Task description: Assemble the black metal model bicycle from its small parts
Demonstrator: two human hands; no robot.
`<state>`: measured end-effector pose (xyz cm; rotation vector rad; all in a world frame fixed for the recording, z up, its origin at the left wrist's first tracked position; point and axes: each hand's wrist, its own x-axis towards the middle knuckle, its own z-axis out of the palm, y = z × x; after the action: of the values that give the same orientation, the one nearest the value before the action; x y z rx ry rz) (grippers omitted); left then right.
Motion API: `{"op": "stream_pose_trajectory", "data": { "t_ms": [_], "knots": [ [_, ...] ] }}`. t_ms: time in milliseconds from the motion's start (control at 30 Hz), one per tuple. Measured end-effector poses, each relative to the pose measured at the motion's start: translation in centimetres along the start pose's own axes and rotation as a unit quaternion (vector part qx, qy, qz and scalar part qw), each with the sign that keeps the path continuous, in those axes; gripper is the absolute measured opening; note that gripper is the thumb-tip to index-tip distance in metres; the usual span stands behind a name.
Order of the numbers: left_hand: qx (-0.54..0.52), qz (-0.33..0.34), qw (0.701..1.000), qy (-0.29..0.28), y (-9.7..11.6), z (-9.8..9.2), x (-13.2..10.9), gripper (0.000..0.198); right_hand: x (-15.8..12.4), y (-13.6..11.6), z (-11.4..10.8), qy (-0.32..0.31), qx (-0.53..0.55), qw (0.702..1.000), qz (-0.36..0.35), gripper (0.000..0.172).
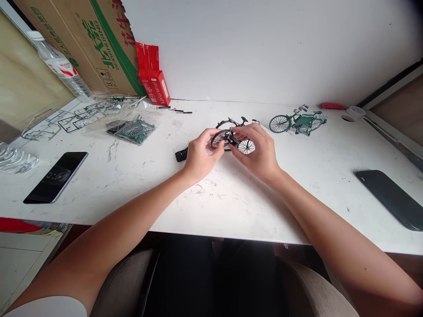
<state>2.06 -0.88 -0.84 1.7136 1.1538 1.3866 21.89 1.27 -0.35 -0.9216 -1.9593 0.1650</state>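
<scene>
Left hand [198, 156] grip: fingers pinched closed on the front wheel end of the black model bicycle [246, 146]. Right hand [261, 152] grip: closed round its rear end, fingertips at the frame middle. We hold the bike just above the tabletop [231, 198], centre, toward the far side.

Step, as we judge it: fine fitting at the frame between the wheels. The next move calls for a steady left pinch and small fingertip pressure from the right.

Small black part [181, 154] lies just left of the left hand. Green model bicycle [297, 121] stands far right. Bag of parts [132, 129] is far left, phone [56, 176] near left.
</scene>
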Motion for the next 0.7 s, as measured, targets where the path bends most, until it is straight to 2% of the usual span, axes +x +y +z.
{"op": "stream_pose_trajectory", "data": {
  "t_ms": [233,367,533,700],
  "knots": [
    [0.043,0.113,0.991,0.061,-1.7,0.2,0.4,0.04,-0.1,0.3,0.7,0.061,-0.005,0.997,-0.054,0.032],
    [0.07,0.112,0.99,0.058,-1.4,0.1,0.5,0.02,-0.2,0.1,0.9,0.07,0.022,0.996,-0.059,0.024],
    [0.053,0.11,0.99,0.064,-0.8,0.0,0.4,0.023,-0.2,-0.9,0.9,0.086,0.01,0.996,-0.038,0.016],
    [0.044,0.106,0.991,0.066,-0.7,0.0,0.5,0.019,-0.1,-1.3,1.0,0.093,-0.024,0.993,-0.067,0.009]
  ]
}}
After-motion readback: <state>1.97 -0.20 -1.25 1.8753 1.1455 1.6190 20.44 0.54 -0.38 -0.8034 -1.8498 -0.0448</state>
